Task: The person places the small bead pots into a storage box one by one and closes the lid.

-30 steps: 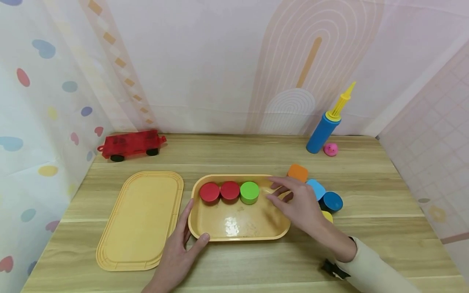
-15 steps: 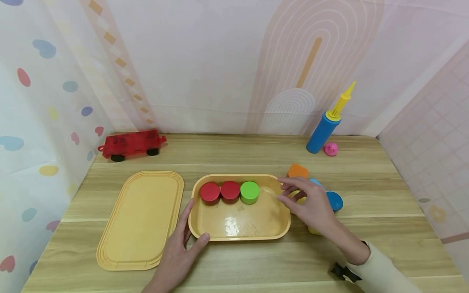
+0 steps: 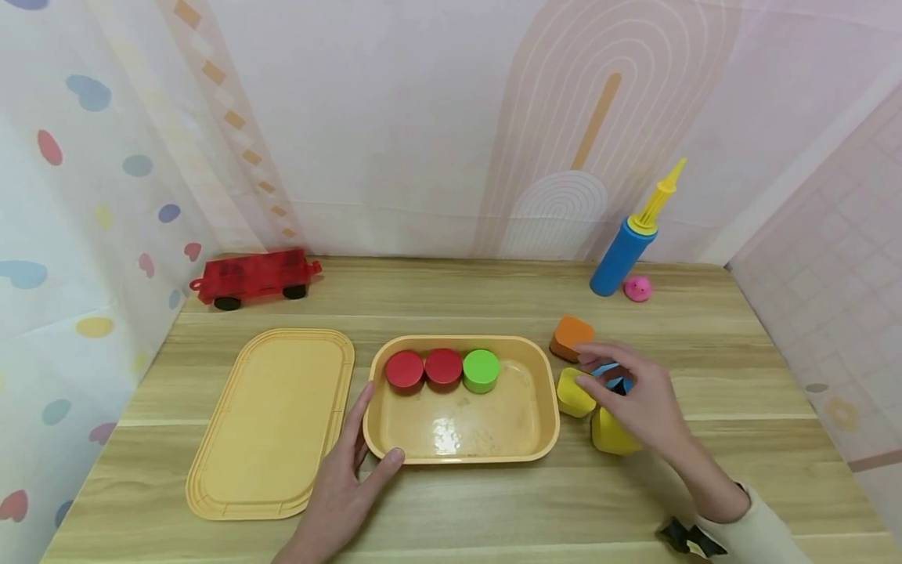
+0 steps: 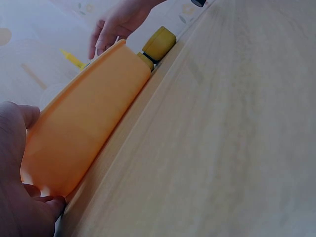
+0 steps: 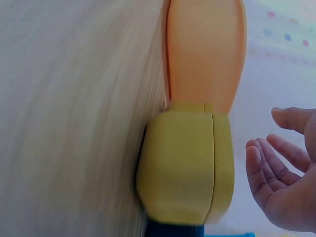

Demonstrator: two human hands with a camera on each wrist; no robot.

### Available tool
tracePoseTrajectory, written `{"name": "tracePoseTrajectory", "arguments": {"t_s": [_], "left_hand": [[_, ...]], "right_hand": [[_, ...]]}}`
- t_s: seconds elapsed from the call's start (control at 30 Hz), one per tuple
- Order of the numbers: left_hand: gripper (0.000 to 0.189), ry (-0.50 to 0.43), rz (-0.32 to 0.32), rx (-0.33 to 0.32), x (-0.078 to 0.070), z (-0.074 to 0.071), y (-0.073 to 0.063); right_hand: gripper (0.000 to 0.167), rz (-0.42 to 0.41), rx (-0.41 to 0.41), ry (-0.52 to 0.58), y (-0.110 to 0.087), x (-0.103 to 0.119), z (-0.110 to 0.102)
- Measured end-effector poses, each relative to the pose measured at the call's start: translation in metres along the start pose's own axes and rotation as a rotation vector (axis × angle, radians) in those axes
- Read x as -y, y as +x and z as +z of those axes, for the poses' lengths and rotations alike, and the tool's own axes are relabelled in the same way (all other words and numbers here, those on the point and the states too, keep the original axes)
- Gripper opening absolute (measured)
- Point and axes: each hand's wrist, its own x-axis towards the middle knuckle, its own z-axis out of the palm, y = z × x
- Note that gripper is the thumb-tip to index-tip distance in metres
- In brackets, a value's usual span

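My left hand [image 3: 341, 478] grips the left end of a shallow yellow plastic box [image 3: 458, 460], thumb at its near rim and fingers along its side. Two red round blocks [image 3: 405, 372] and a light green round block [image 3: 481, 370] stand in a row inside, along the far wall. To the right of the box, my right hand [image 3: 644, 399] hovers over loose blocks, fingers bent and spread, holding nothing. Below and around it are an orange block [image 3: 571, 337], a small yellow block [image 3: 575, 394], a larger yellow block [image 5: 177, 168] and partly hidden blue ones [image 3: 611, 377].
A flat yellow lid [image 3: 271, 423] lies left of the box. At the back left stands a red toy wagon [image 3: 257, 278] with black wheels. A blue and yellow hand pump [image 3: 623, 254] and a small pink toy [image 3: 637, 288] stand at the back right.
My right hand has drawn away from over the box, moving right to above the loose blocks. The yellow blocks have come into sight. My left hand has stayed on the box.
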Motion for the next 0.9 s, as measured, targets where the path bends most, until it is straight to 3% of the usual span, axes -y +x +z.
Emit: {"name": "tracePoseTrajectory", "arguments": {"t_s": [0.27,0.5,0.9], "left_hand": [[0.092,-0.004,-0.01,0.0,0.0,0.0,0.0],[0.092,0.001,-0.014,0.001,0.0,0.0,0.0],[0.092,-0.003,-0.017,-0.001,-0.001,0.0,0.001]], "right_hand": [[0.043,0.079,-0.03,-0.031,-0.009,-0.009,-0.018],[0.044,0.074,-0.032,-0.036,-0.014,-0.02,-0.034],[0.043,0.115,0.071,-0.079,-0.021,-0.042,-0.059]]}}
